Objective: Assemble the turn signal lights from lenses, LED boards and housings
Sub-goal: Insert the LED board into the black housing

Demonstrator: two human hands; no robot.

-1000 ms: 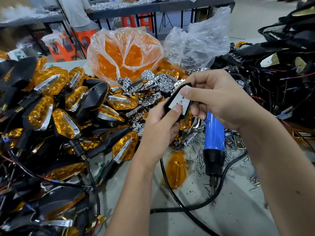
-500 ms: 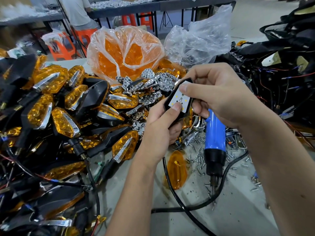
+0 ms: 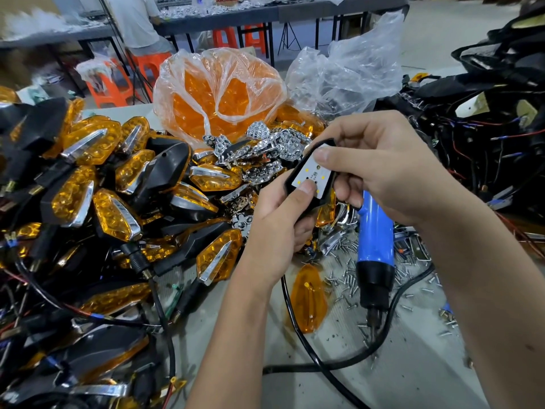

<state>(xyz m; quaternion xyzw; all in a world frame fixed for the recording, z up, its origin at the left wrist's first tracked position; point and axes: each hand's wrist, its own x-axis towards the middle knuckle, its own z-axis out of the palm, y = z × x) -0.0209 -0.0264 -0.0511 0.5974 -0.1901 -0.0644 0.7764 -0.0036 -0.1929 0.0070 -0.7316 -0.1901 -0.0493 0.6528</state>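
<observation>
- Housing (image 3: pixel 306 214): black shell, held above the bench (image 3: pixel 413 364), with a white LED board (image 3: pixel 313 178) seated in its open face; small yellow LEDs dot the board.
- Left hand (image 3: pixel 280 225) grips the housing from below, fingers curled round it, thumb pressed flat on the board's lower edge.
- Right hand (image 3: pixel 380 169) is curled; its forefinger tip presses the board's upper corner, while the lower fingers wrap a blue screwdriver (image 3: pixel 374 255), which hangs tip-down over the bench.
- One loose amber lens (image 3: pixel 308 299) lies on the bench just below the left hand, beside the driver's black cord (image 3: pixel 339 369).
- Screws (image 3: pixel 345 278), too many to count, lie scattered around the driver tip.
- Finished lights (image 3: pixel 118 184), well over a dozen, are heaped at left with their wires.
- Two plastic bags stand behind: one (image 3: pixel 218 93) full of amber lenses, one (image 3: pixel 348 72) clear.
- Chrome reflectors (image 3: pixel 265 154) are piled between the bags and the hands.
- Wired black housings (image 3: pixel 477 137) are heaped at right.
</observation>
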